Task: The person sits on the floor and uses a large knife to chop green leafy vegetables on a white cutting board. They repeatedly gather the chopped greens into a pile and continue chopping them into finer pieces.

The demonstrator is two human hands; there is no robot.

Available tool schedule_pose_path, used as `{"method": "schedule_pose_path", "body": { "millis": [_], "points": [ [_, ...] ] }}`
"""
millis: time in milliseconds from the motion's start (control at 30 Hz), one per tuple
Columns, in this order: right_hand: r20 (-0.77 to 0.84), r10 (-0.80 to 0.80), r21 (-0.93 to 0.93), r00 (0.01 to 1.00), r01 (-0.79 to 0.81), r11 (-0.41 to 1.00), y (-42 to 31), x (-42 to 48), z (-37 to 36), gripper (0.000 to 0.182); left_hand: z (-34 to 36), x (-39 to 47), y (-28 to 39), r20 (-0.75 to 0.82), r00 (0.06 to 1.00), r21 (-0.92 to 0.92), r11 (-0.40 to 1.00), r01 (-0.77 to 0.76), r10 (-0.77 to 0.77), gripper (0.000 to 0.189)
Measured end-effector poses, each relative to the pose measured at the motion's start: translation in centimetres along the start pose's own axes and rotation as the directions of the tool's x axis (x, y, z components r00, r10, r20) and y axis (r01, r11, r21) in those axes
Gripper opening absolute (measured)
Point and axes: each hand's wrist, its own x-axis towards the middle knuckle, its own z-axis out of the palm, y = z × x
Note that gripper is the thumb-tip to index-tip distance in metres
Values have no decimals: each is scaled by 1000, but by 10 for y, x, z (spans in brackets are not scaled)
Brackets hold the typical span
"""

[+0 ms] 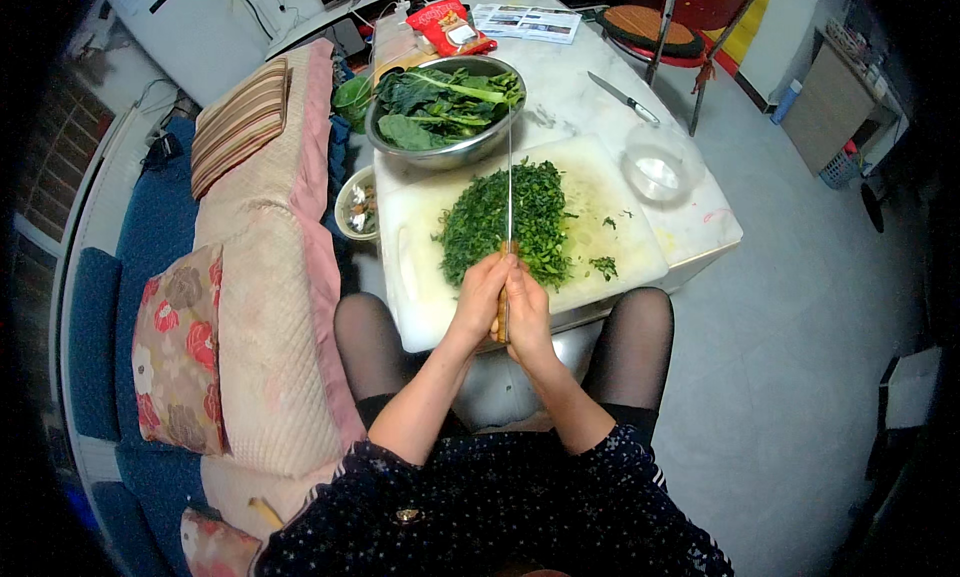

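Observation:
Both hands are closed around the wooden handle of a kitchen knife (510, 194). My left hand (478, 290) grips it from the left, and my right hand (529, 304) from the right. The blade points away from me and appears edge-on, above a pile of finely chopped leafy greens (480, 213). Whether the edge touches the greens, I cannot tell. Under the pile lies a white plastic cutting board (637, 258), stained green, with a few scraps at its right. Beyond it, a stainless steel bowl (439, 157) holds whole green leaves and stalks.
A paring knife (622, 96) and a clear plastic bowl (658, 173) sit on the marble-patterned table (720, 228). At the back are a red snack bag (450, 27) and a printed sheet (525, 23). A waste bin (352, 228) stands left, between table and sofa (262, 292); a chair (675, 29) stands far right.

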Motion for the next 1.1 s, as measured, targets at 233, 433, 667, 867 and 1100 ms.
{"method": "schedule_pose_path", "body": {
  "millis": [233,433,667,867,1100],
  "points": [
    [-66,15,64,998,-11,998,12,11,6,35,-12,8,-20,-20,988,-54,987,153,-154,33],
    [21,-68,-36,997,68,997,15,0,10,35,-12,-10,0,-25,995,-63,993,98,-100,31],
    [-33,75,63,997,-73,995,22,7,12,33,-28,-2,-23,8,976,-19,976,219,-219,36],
    [4,147,159,989,-146,977,5,7,8,33,-56,48,-9,-168,972,61,982,178,-165,48],
    [25,165,125,986,-167,978,10,7,11,33,-135,170,-15,-324,916,-169,967,191,-238,37]
  ]
}}
